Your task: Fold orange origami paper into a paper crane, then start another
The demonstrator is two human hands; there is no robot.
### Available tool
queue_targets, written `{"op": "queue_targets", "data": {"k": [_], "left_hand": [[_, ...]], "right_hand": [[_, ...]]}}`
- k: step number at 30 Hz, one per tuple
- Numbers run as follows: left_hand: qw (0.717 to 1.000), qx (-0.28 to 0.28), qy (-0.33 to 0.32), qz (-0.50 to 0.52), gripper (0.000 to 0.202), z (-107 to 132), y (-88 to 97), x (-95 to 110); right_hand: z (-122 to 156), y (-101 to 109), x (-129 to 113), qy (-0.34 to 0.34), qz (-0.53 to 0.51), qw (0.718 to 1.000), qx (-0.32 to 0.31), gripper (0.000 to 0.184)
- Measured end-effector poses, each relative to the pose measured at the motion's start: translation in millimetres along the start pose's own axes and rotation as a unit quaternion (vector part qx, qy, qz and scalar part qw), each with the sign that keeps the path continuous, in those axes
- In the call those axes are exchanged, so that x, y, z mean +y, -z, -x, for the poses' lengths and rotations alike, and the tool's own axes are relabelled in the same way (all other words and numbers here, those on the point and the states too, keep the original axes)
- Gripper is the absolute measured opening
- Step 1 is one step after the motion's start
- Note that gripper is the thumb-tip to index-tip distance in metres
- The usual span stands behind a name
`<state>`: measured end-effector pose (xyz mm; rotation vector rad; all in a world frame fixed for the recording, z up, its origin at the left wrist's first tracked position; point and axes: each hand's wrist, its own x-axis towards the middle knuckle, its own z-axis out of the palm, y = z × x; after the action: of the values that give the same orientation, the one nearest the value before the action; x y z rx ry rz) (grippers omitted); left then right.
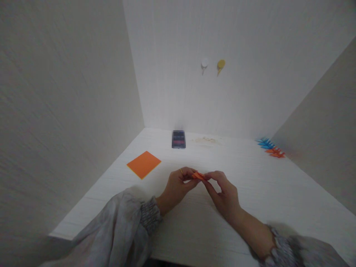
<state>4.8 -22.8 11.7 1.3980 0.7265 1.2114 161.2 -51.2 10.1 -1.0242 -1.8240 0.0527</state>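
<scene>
A small folded piece of orange paper is held between both hands above the white table, near the middle of the view. My left hand pinches its left end between thumb and fingers; a ring shows on one finger. On the other end, the thumb and fingertips of my right hand are closed. The fingers cover part of the paper, so its full shape cannot be made out. Left of my hands, a stack or sheet of square orange paper with a yellow edge lies flat on the table.
A dark, phone-like rectangle, blurred out, stands toward the back wall. Blue folded paper pieces and orange-red folded pieces lie in the back right corner. A white hook and a yellow hook are on the back wall. Walls flank the table.
</scene>
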Motion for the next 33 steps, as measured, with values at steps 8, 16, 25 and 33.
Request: {"op": "queue_targets", "data": {"k": [8, 16, 25, 33], "left_hand": [[1.000, -0.004, -0.013, 0.005, 0.011, -0.4, -1.0, 0.5], [1.000, -0.008, 0.015, -0.012, 0.018, 1.1, 0.1, 1.3], [0.998, -0.002, 0.056, 0.004, 0.020, -0.5, -0.4, 0.7], [0.994, -0.005, 0.090, 0.065, 0.027, -3.1, 1.0, -8.9]], "right_hand": [[-2.6, -0.8, -3.1, 0.017, -0.017, 1.000, 0.001, 0.018], [-7.1, -1.1, -0.4, -0.077, -0.101, 0.992, -0.027, 0.007], [-4.2, -2.9, 8.0, -0.223, -0.251, 0.938, -0.086, 0.005], [-0.2, -8.4, 8.4, -0.388, -0.356, 0.847, -0.073, 0.015]]}}
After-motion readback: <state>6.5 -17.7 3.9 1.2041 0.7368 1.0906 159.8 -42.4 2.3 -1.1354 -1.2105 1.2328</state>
